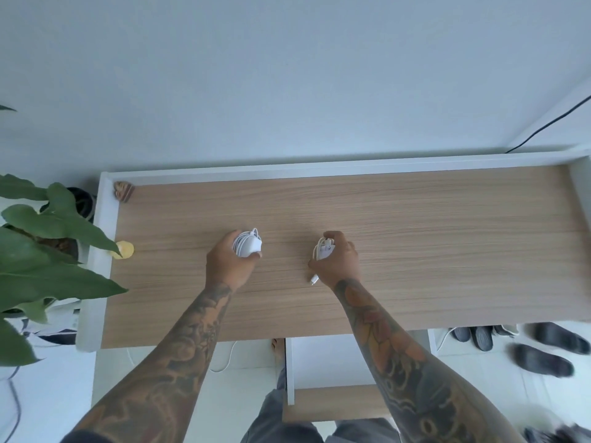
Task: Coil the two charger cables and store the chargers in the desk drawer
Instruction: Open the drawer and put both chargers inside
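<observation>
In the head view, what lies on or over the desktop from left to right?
Yellow object → left hand gripping a coiled charger → right hand gripping the other charger, its plug dangling.

Head view, steeply down, desk (pixel 415 238) near

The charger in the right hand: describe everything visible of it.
The right-hand charger is a small white plastic block with its white cable wound around it in loops. The right hand grips it just above the wooden desk. One short cable end with a white plug hangs loose below the hand, near the desktop.
</observation>
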